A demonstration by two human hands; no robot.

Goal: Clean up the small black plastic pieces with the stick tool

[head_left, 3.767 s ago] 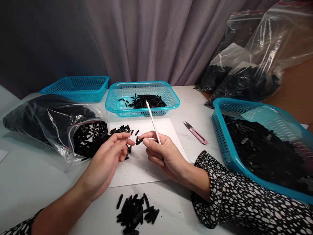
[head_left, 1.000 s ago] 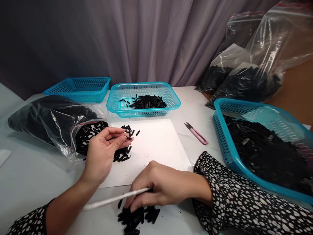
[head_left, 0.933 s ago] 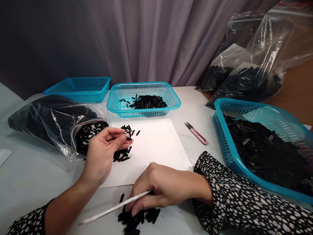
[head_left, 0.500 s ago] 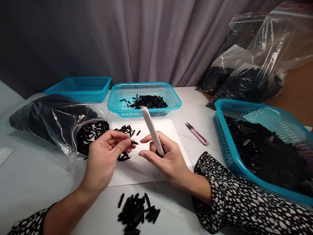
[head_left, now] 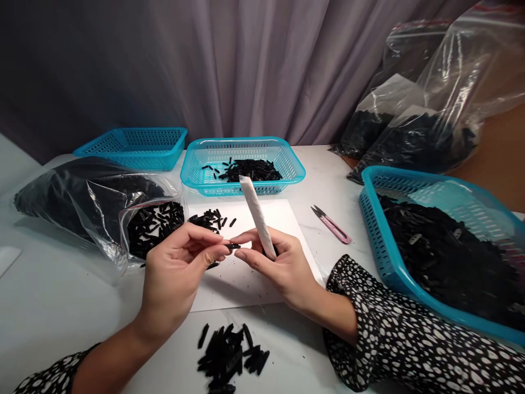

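Observation:
Between the thumb and fingers of my left hand (head_left: 174, 273) is a small, narrow black piece (head_left: 233, 246), pinched over the white sheet (head_left: 246, 290). My right hand (head_left: 289, 265) is closed around a white-wrapped stick-like handle (head_left: 256, 210) that points up and away; its lower end is hidden in the palm. The right thumb and forefinger meet the far end of the black piece. Loose black pieces (head_left: 211, 220) lie on the sheet behind my left hand. A nearer pile of black pieces (head_left: 223, 355) rests on the table.
A blue basket (head_left: 241, 143) with black pieces stands behind the sheet, another blue basket (head_left: 164, 161) at back left. On the left lies an open plastic bag (head_left: 102, 219) of pieces. Pink thread snips (head_left: 332, 225) lie right, beside a large filled basket (head_left: 375, 241); filled bags (head_left: 435, 109) stand behind.
My left hand has moved slightly right with the black piece. My right thumb and forefinger, apart before, have come together at the piece's end.

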